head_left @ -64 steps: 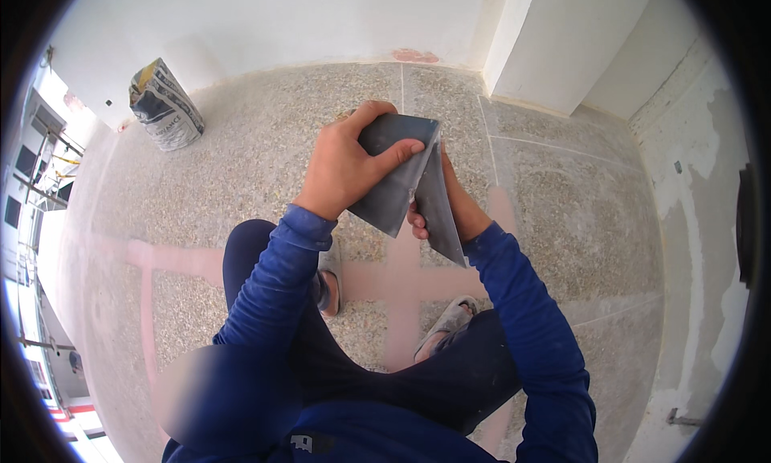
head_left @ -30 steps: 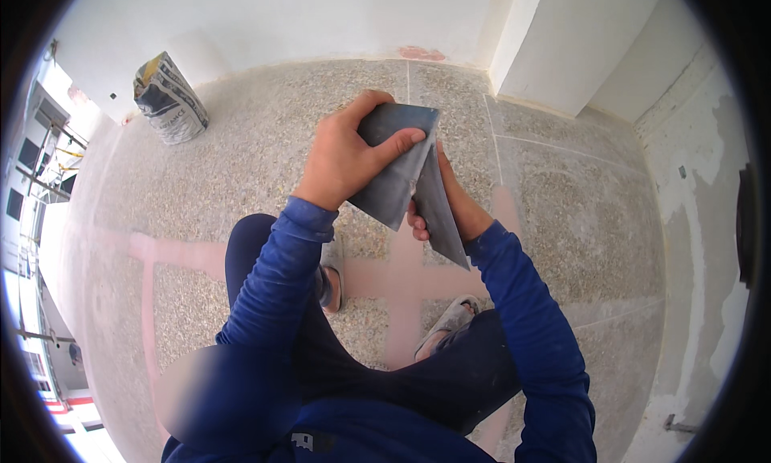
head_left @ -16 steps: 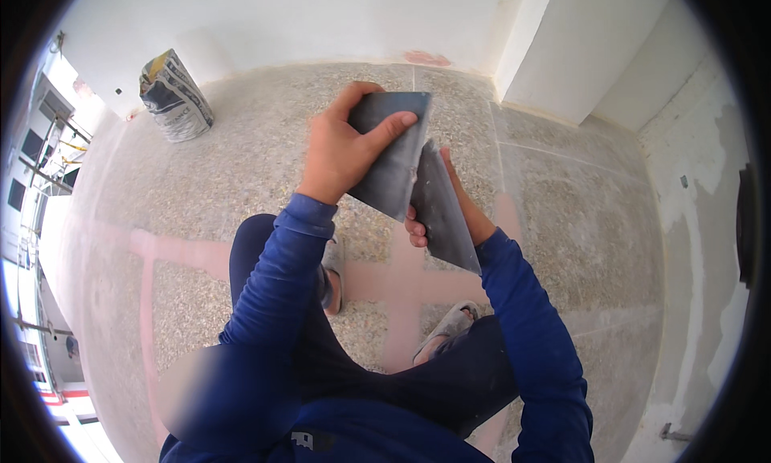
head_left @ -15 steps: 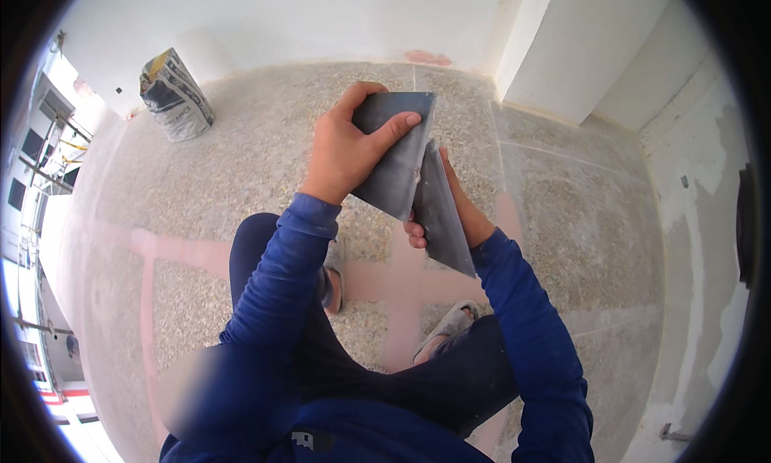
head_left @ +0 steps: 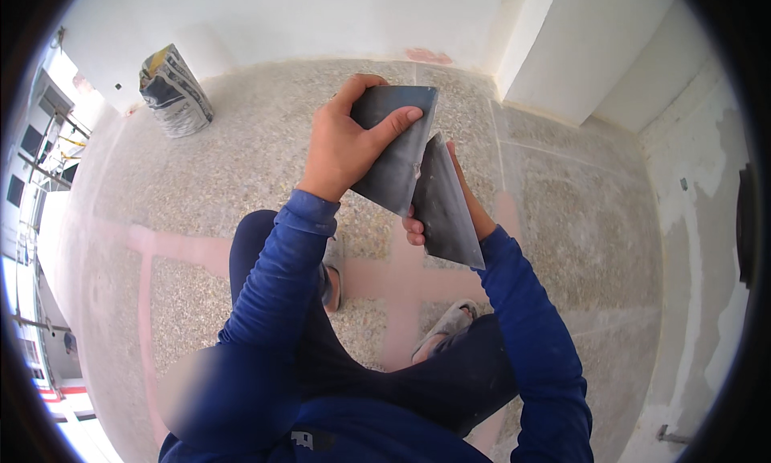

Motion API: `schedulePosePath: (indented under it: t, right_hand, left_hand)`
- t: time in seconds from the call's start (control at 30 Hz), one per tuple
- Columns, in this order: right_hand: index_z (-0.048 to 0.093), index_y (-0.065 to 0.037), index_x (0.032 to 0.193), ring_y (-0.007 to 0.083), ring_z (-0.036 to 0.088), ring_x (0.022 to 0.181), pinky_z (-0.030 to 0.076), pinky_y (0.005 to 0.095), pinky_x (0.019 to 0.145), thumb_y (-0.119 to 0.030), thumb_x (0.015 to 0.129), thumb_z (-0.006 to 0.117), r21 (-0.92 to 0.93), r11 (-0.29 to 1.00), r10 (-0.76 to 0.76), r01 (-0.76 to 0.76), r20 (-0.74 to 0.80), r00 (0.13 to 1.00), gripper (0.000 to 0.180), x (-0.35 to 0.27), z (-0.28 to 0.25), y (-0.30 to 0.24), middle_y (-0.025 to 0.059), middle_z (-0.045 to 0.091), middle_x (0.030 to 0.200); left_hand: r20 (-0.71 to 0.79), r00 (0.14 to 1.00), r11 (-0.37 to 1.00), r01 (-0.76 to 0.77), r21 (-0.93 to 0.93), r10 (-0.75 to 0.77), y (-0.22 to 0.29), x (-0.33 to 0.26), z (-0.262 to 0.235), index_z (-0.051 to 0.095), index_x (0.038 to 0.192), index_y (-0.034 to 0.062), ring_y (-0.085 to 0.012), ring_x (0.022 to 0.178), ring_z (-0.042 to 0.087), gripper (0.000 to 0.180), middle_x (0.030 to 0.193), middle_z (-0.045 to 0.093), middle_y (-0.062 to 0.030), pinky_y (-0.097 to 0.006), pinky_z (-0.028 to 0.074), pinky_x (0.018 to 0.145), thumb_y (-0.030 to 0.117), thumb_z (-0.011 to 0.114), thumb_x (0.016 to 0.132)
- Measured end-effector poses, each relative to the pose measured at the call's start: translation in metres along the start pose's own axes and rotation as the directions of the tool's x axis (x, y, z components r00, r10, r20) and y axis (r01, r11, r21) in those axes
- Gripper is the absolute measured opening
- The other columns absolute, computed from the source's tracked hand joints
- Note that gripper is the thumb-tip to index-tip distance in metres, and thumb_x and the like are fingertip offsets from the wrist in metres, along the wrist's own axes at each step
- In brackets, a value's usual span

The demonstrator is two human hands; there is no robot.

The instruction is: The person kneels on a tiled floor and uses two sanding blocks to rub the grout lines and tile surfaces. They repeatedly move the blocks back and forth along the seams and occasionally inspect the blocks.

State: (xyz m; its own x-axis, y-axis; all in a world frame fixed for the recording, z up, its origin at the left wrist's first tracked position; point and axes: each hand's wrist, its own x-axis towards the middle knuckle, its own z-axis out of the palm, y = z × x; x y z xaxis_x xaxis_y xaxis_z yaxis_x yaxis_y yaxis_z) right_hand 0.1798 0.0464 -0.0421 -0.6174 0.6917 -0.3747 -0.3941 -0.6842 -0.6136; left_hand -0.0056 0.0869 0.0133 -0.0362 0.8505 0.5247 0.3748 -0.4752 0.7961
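My left hand [head_left: 341, 150] is closed around a wide grey metal putty knife [head_left: 385, 166], its thumb lying flat across the blade face. Just to the right, a second putty knife [head_left: 446, 218] slants downward in my right hand [head_left: 471, 202]. That hand is mostly behind its blade; some fingertips curl round the left edge, below the first blade's lower corner. The two blades are side by side, their edges close together near the middle; whether they touch I cannot tell. A small pale speck sits on the left blade's edge. Both handles are hidden.
An opened paper sack [head_left: 175, 93] stands by the wall at the far left. Pink strips [head_left: 377, 280] cross the rough speckled floor [head_left: 233, 170] around my sandalled feet. A white column [head_left: 586, 45] juts out at the back right, and a patched grey wall [head_left: 699, 222] runs along the right.
The right putty knife has turned so more of its face shows, and its lower corner has swung slightly up and to the right. My left hand and its blade have risen a little.
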Motion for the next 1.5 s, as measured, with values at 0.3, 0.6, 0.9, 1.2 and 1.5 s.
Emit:
schedulePosePath:
  t: [0.3, 0.6, 0.9, 1.2, 1.5]
  right_hand:
    - [0.055, -0.008, 0.095, 0.0159, 0.053, 0.051, 0.047, 0.0299, 0.049, -0.088, 0.087, 0.028, -0.278, 0.960, -0.010, -0.017, -0.098, 0.995, 0.085, -0.007, 0.011, -0.001, 0.0071, 0.051, 0.065]
    - [0.054, -0.008, 0.089, 0.0154, 0.050, 0.050, 0.046, 0.0293, 0.048, -0.090, 0.084, 0.028, -0.323, 0.943, -0.144, 0.075, -0.196, 0.970, 0.086, -0.002, -0.002, 0.006, 0.0054, 0.049, 0.065]
    - [0.055, -0.010, 0.104, 0.0215, 0.058, 0.052, 0.052, 0.0344, 0.051, -0.086, 0.088, 0.029, -0.197, 0.980, -0.011, 0.004, -0.036, 0.999, 0.083, -0.002, 0.002, 0.003, 0.0113, 0.058, 0.075]
    - [0.047, -0.006, 0.134, 0.0269, 0.064, 0.057, 0.060, 0.0379, 0.060, -0.085, 0.089, 0.027, 0.210, 0.945, -0.213, 0.249, -0.177, 0.961, 0.092, 0.008, 0.009, -0.005, 0.0149, 0.064, 0.094]
    - [0.045, -0.006, 0.139, 0.0292, 0.071, 0.084, 0.062, 0.0391, 0.077, -0.074, 0.098, 0.026, -0.063, 0.949, -0.280, 0.309, 0.282, 0.918, 0.081, 0.004, -0.013, -0.005, 0.0173, 0.065, 0.110]
  left_hand:
    - [0.047, 0.995, 0.991, -0.092, 0.097, 0.088, 0.003, -0.008, 0.001, 0.067, 0.110, 0.0029, -0.0295, 0.083, 0.073, 0.056, 0.089, 0.072, -0.0189, -0.037, 0.058, 0.075, 0.042, 0.087, 0.075]
    - [0.134, 0.976, 0.982, -0.178, 0.059, 0.169, 0.006, -0.018, 0.011, 0.065, 0.112, 0.0058, -0.0328, 0.081, 0.072, 0.054, 0.088, 0.071, -0.0194, -0.038, 0.057, 0.075, 0.040, 0.087, 0.076]
    - [-0.017, 0.999, 0.999, -0.039, 0.026, 0.039, -0.008, -0.001, 0.002, 0.066, 0.110, 0.0025, -0.0273, 0.082, 0.072, 0.055, 0.089, 0.072, -0.0178, -0.036, 0.058, 0.075, 0.041, 0.087, 0.076]
    - [0.073, 0.991, 0.994, -0.113, -0.012, 0.113, 0.001, -0.017, 0.021, 0.066, 0.110, 0.0058, -0.0274, 0.081, 0.072, 0.054, 0.090, 0.072, -0.0173, -0.037, 0.057, 0.075, 0.043, 0.086, 0.076]
    - [-0.083, 0.992, 0.995, 0.096, 0.031, -0.093, -0.006, -0.014, 0.023, 0.066, 0.108, 0.0031, -0.0278, 0.080, 0.072, 0.053, 0.087, 0.072, -0.0201, -0.037, 0.057, 0.072, 0.042, 0.085, 0.078]
